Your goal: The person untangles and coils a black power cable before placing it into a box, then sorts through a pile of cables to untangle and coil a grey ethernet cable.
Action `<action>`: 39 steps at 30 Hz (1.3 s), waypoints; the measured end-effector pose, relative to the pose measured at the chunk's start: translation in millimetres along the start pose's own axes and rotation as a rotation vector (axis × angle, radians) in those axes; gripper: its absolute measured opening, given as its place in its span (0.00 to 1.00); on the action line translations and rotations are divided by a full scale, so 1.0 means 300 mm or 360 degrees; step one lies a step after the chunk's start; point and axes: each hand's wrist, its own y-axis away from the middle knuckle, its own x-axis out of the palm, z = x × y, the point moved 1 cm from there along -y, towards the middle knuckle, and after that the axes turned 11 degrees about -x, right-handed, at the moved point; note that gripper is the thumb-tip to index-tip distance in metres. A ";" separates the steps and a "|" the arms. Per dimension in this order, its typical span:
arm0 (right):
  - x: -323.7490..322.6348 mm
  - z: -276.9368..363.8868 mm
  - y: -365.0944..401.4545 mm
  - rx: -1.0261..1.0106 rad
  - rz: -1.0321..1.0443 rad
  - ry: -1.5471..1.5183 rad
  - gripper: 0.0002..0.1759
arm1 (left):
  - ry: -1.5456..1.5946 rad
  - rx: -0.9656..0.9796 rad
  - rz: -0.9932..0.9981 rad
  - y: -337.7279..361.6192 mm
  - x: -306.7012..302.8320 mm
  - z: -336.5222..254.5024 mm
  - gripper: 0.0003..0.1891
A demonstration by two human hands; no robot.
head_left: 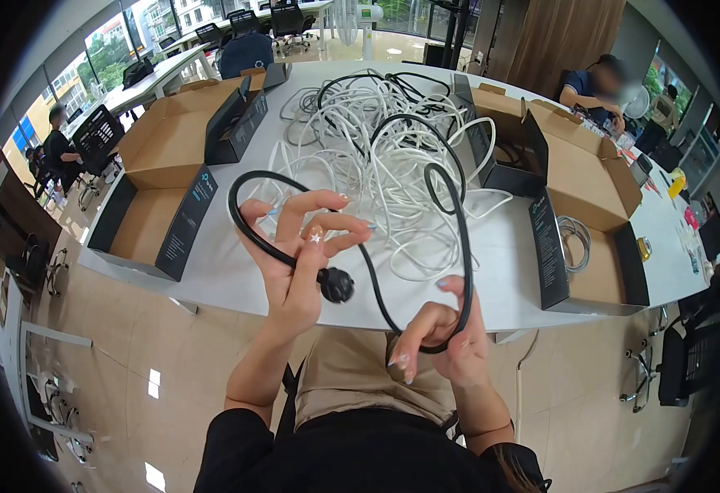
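My left hand [298, 255] grips a black power cable [249, 185] near its round plug [336, 284], which hangs just below my thumb. The cable loops up and around to the right. My right hand [442, 337] pinches the lower bend of that same cable loop [463, 246] in front of the table's near edge. Behind both hands a tangled heap of white cables [360, 140] with more black cable lies on the white table [500, 271].
Open cardboard boxes stand on both sides: one at the left [154, 222], one behind it [179, 123], one at the right [590, 271] holding a coiled grey cable [574, 242]. People sit at the far right [594, 82] and far left [60, 148]. Office chairs surround the table.
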 end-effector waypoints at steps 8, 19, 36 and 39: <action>0.050 -0.053 -0.032 0.0122 0.0326 -0.0323 0.34 | -0.0198 -0.0229 0.0398 0.050 -0.001 0.096 0.18; -0.012 0.033 -0.183 -0.0308 0.0293 0.0390 0.42 | -0.0037 -0.0507 0.0785 0.093 0.014 0.124 0.11; -0.057 0.059 -0.348 -0.0873 0.0594 0.2318 0.28 | 0.0873 -0.1118 0.0986 0.095 0.015 0.016 0.17; -0.078 0.037 -0.373 -0.0651 0.1115 0.2176 0.20 | 0.1028 -0.1148 0.1130 0.085 0.002 0.017 0.17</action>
